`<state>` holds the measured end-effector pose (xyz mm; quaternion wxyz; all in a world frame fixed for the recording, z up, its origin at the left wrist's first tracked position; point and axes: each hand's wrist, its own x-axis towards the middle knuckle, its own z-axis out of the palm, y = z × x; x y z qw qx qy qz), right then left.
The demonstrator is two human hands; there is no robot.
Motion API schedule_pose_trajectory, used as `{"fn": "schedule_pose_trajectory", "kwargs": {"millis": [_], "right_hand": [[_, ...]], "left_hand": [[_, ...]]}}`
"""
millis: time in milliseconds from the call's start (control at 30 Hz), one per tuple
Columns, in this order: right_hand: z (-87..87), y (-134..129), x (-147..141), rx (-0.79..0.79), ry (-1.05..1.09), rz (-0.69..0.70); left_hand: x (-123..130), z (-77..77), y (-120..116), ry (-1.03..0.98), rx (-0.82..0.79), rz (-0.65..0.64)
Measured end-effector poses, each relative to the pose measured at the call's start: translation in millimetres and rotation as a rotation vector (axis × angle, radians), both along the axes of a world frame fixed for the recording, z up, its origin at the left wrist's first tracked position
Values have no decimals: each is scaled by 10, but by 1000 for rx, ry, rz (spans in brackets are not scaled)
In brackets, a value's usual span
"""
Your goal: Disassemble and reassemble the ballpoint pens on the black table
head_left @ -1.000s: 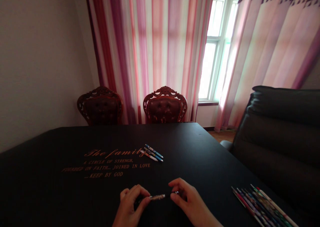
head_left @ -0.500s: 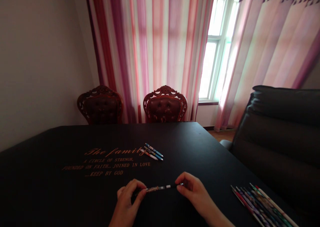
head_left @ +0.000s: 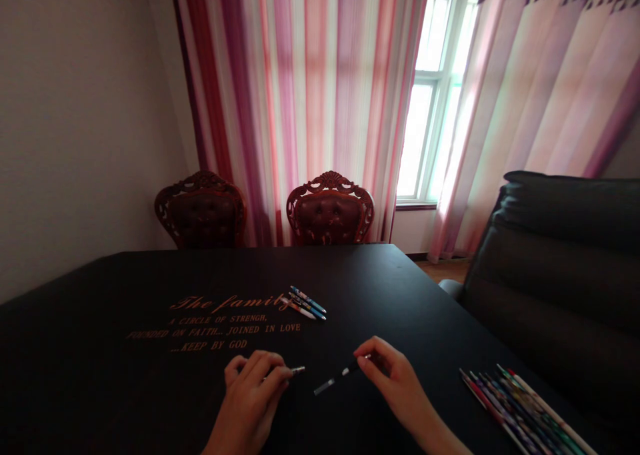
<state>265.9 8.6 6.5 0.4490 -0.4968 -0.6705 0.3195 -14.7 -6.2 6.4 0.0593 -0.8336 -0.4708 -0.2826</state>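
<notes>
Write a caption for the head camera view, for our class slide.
Left hand and right hand each hold part of a pen above a black table.

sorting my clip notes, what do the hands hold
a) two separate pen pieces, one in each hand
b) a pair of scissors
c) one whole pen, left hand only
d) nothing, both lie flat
a: the left hand pinches one pen piece and the right hand holds a dark pen piece, with a gap between the pieces.
</notes>
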Motion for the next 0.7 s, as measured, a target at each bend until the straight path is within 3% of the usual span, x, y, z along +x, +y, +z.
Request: {"fn": "schedule_pose_trajectory", "kwargs": {"millis": [200,400,500,600,700], "right_hand": [[80,-74,-40,144,-42,-56],[61,21,83,91,-75,-144],[25,56,115,15,-57,-107],[-4,57,96,-32,-73,-51],[4,57,112,-1,-103,-103]], "left_hand": [[14,-34,47,-48,-57,32],[12,-70,70,-170,-231,69],[31,-85,69,-188,-310,55],[55,-79,53,-168,-336,50],[68,-58,37,-153,-335,44]]}}
